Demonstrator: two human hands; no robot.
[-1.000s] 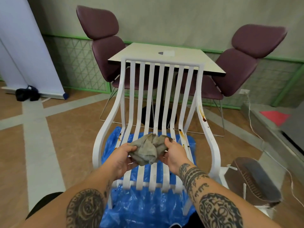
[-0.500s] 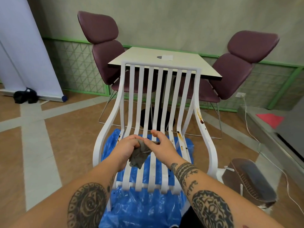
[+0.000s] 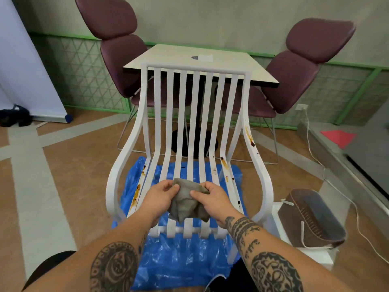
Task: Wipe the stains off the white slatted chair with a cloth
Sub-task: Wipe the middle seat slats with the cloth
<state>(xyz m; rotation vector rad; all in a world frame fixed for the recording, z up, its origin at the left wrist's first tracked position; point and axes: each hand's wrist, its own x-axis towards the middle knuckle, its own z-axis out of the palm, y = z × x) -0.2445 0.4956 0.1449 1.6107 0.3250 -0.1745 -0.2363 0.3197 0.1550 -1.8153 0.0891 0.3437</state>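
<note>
I hold the grey cloth (image 3: 187, 205) bunched above the front edge of the white slatted chair (image 3: 193, 68) seat, with left hand (image 3: 162, 197) and right hand (image 3: 212, 199) both pinching it in curled fingers (image 3: 168, 186). I judge this as readying the cloth, with wiping not yet begun. Next I must press it onto the brown stains (image 3: 223, 161) on the right slats.

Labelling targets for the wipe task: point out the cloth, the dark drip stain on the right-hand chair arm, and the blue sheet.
cloth (image 3: 185, 207): head view, middle of the crumpled fabric.
dark drip stain (image 3: 252, 143): head view, its dark lower blob.
blue sheet (image 3: 179, 264): head view, bare patch before the seat.
</note>
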